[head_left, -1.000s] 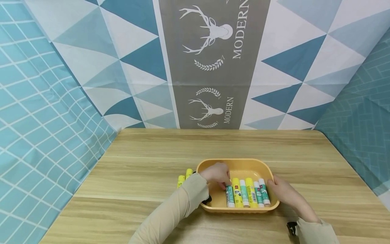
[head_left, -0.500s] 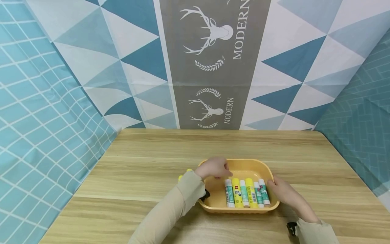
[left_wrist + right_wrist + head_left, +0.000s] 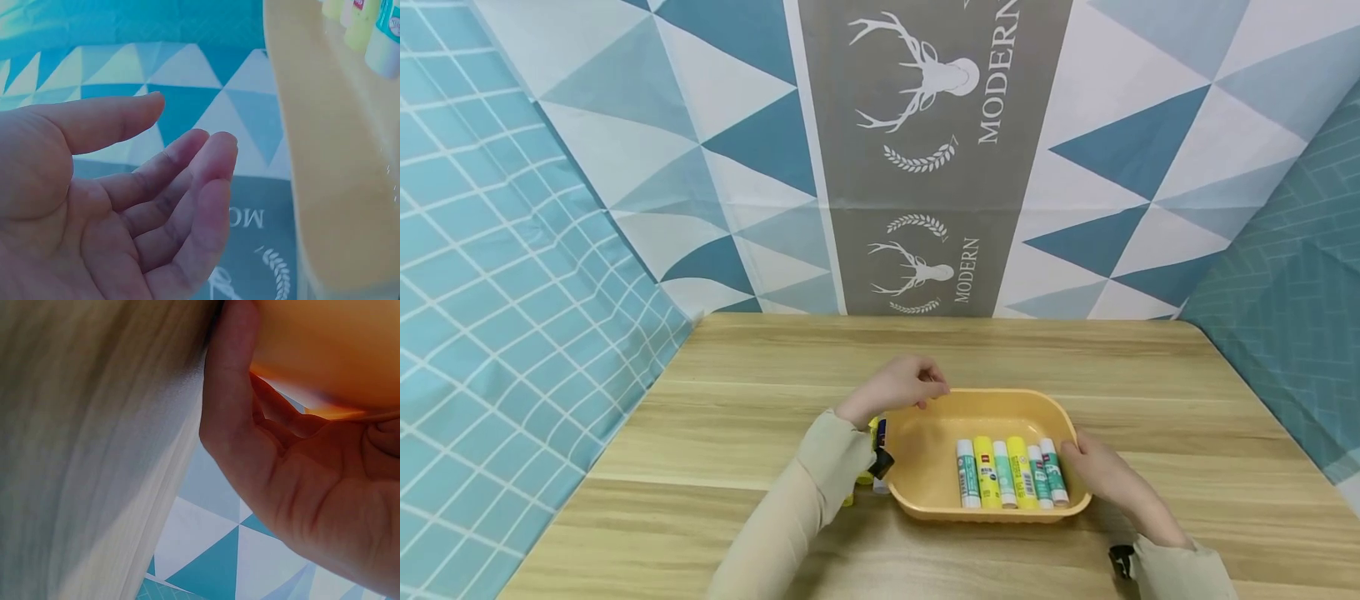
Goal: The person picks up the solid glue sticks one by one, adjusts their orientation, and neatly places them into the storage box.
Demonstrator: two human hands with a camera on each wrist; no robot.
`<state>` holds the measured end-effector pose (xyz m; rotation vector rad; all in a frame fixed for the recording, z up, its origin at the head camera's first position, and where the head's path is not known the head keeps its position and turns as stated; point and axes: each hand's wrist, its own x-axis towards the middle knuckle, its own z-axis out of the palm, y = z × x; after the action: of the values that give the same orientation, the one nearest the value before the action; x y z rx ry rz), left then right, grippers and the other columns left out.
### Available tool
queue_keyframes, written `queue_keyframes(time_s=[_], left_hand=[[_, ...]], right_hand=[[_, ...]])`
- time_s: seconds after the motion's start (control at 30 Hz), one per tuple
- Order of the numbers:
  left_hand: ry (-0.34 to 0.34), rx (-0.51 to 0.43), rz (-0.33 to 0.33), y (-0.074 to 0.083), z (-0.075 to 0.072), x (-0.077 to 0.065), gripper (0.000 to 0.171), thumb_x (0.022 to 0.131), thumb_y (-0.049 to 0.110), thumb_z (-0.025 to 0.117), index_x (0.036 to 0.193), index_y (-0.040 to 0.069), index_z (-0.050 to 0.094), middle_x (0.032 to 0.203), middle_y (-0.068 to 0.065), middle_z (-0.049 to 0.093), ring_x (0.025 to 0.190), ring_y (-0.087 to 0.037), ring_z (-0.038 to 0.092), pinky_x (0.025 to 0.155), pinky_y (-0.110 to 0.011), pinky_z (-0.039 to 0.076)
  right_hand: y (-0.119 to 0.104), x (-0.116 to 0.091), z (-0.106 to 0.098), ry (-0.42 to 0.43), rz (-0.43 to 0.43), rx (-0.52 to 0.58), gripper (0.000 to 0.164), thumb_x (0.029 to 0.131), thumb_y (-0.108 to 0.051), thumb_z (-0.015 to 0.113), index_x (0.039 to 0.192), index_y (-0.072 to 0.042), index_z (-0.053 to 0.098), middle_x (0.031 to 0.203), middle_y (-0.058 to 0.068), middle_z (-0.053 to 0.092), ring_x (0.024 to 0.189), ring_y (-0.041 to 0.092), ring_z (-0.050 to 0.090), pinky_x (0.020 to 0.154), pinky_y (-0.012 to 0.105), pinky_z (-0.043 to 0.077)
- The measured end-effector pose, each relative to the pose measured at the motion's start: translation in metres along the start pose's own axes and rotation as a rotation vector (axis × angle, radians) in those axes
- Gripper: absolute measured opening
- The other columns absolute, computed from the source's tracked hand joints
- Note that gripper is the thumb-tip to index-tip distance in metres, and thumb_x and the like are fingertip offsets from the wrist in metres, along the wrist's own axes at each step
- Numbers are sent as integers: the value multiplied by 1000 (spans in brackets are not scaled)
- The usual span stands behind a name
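Note:
An orange plastic basket (image 3: pixel 1000 402) stands on the table, with several glue sticks (image 3: pixel 1006 473), yellow ones and white-and-teal ones, lying side by side in its right half. Above the basket's far left rim is my left hand (image 3: pixel 904 385). Its fingers are loosely bent and hold nothing, as the left wrist view of the hand (image 3: pixel 144 187) confirms. My right hand (image 3: pixel 1108 475) grips the basket's right end, thumb at the rim and fingers outside and below. In the right wrist view the basket's wall (image 3: pixel 331 350) rests against those fingers.
More glue sticks (image 3: pixel 865 478) lie on the table (image 3: pixel 760 375) left of the basket, partly hidden by the left sleeve (image 3: pixel 805 483). A patterned cloth backdrop (image 3: pixel 925 167) rises behind the table, with teal cloths at both sides.
My left hand has let go of the leftmost glue stick in the basket, lifted, and moved left and back to the rim. My right hand keeps its hold on the basket.

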<state>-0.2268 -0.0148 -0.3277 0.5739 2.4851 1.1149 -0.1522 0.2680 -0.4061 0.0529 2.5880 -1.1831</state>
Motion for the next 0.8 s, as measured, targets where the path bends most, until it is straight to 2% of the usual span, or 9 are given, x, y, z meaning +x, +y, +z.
queue_keyframes(time_s=[0.23, 0.4, 0.53, 0.7, 0.8], left_hand=[[54, -43, -21, -11, -14, -15, 17, 88, 24, 59, 95, 8, 61, 93, -14, 62, 72, -24, 60, 71, -38, 51], [102, -59, -30, -20, -23, -26, 17, 87, 22, 59, 95, 7, 61, 90, -13, 61, 71, -23, 59, 66, -31, 51], [136, -69, -36, -29, -27, -33, 16, 87, 19, 59, 95, 6, 61, 87, -13, 62, 67, -21, 58, 67, -33, 51], [153, -101, -61, -45, -28, -40, 14, 87, 17, 59, 95, 5, 61, 84, -10, 61, 73, -31, 60, 64, -31, 50], [160, -129, -76, -54, -28, -43, 15, 87, 16, 59, 95, 4, 60, 83, -8, 59, 75, -32, 59, 66, -34, 51]], right_hand=[[-1, 1, -1, 0, -2, -2, 44, 97, -22, 27, 121, 13, 35, 87, 12, 57, 69, 15, 56, 55, 30, 48], [0, 1, -2, 5, -2, 1, 42, 97, -22, 27, 119, 13, 36, 85, 12, 57, 66, 15, 57, 53, 30, 48], [-1, 0, -2, 6, -6, 5, 42, 97, -22, 27, 119, 13, 36, 85, 12, 57, 66, 16, 57, 53, 30, 48], [0, 0, -1, 2, -9, 4, 42, 98, -22, 27, 120, 13, 36, 88, 13, 57, 70, 16, 57, 55, 30, 48], [0, -1, -1, -2, -11, 9, 44, 98, -22, 27, 124, 13, 34, 91, 13, 58, 73, 16, 58, 57, 30, 48]])
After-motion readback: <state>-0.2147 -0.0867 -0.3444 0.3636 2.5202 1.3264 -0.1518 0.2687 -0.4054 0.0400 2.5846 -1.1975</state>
